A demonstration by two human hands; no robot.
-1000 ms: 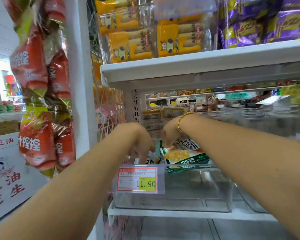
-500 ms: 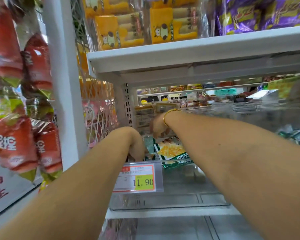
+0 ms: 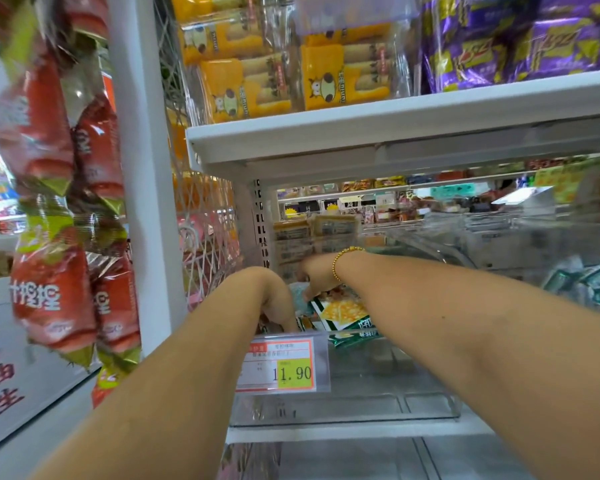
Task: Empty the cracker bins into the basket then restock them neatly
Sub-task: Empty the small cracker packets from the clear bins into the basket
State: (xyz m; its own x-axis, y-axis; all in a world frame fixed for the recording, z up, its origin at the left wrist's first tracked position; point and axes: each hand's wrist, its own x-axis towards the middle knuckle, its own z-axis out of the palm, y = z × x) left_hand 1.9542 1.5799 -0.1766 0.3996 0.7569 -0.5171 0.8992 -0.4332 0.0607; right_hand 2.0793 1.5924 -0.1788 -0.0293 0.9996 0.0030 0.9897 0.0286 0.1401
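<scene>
A clear plastic bin (image 3: 426, 407) sits on the lower shelf, with a price tag (image 3: 284, 363) reading 11.90 clipped to its front. Green and yellow cracker packets (image 3: 343, 315) lie at the back of the bin. My left hand (image 3: 278, 306) reaches into the bin's left side, fingers curled down among the packets; what they hold is hidden. My right hand (image 3: 314, 277), with a gold bead bracelet on the wrist, reaches deeper and its fingers close on the top of a packet. No basket is in view.
The white shelf (image 3: 395, 129) above carries yellow biscuit packs (image 3: 343, 76) and purple bags (image 3: 520, 43). Red snack bags (image 3: 56, 271) hang on the left beside a white post (image 3: 146, 202). A second clear bin (image 3: 575, 282) with green packets stands to the right.
Both hands have pushed slightly further back into the bin, the right hand dropping onto the packets. The camera has shifted a little; the packets stay in place.
</scene>
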